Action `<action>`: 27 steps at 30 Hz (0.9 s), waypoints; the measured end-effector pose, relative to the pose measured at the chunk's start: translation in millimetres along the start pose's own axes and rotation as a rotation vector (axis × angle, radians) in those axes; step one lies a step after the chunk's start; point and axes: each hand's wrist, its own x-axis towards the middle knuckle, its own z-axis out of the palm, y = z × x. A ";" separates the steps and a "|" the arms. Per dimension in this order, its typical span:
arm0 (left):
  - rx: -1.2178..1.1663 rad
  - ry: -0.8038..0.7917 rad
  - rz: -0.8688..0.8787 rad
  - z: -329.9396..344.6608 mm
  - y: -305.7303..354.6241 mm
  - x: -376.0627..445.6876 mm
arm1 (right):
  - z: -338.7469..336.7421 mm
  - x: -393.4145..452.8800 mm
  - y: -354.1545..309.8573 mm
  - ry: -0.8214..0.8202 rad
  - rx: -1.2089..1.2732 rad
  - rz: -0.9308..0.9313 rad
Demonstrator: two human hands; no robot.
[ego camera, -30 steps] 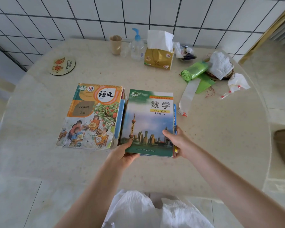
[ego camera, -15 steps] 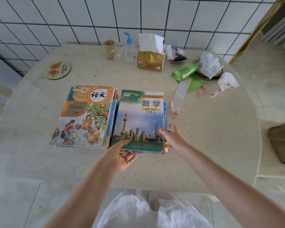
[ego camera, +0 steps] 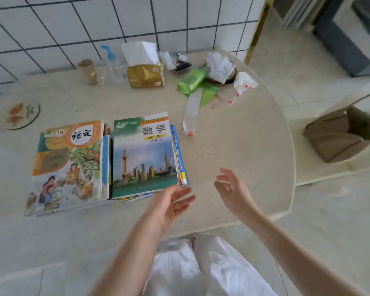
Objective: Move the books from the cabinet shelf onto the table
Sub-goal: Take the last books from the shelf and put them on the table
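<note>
Two stacks of books lie side by side on the beige round table [ego camera: 239, 150]. The left stack is topped by an orange illustrated textbook [ego camera: 68, 165]. The right stack is topped by a green maths textbook [ego camera: 144, 155] with a city skyline on its cover. My left hand [ego camera: 169, 205] hovers open, palm up, just off the near right corner of the maths stack, not gripping it. My right hand [ego camera: 233, 192] is open in the air to the right of the stack, apart from the books. The cabinet shelf is out of view.
Along the tiled wall stand a paper cup [ego camera: 87, 71], a pump bottle [ego camera: 113, 65] and a tissue pack [ego camera: 144, 70]. A green bag roll [ego camera: 191, 81], white wrappers and a coaster [ego camera: 21, 114] lie on the table. A brown bin [ego camera: 340, 134] sits on the floor at right.
Both hands let go of the maths stack and drew back toward me and to the right, fingers spread. The view swung right; the books stayed in place.
</note>
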 end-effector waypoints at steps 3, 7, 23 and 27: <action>0.100 -0.067 -0.033 7.5 -6.0 0.9 | -0.4 -25.9 20.4 0.097 0.003 0.015; 0.512 -0.154 0.098 14.3 -19.6 1.2 | 11.9 -61.5 43.7 0.237 0.067 0.074; 1.578 -0.866 0.277 10.2 -120.9 -20.0 | 97.9 -278.5 119.9 0.867 0.215 0.551; 1.727 -1.077 0.275 34.5 -181.7 -46.7 | 117.0 -349.9 146.8 1.039 0.305 0.728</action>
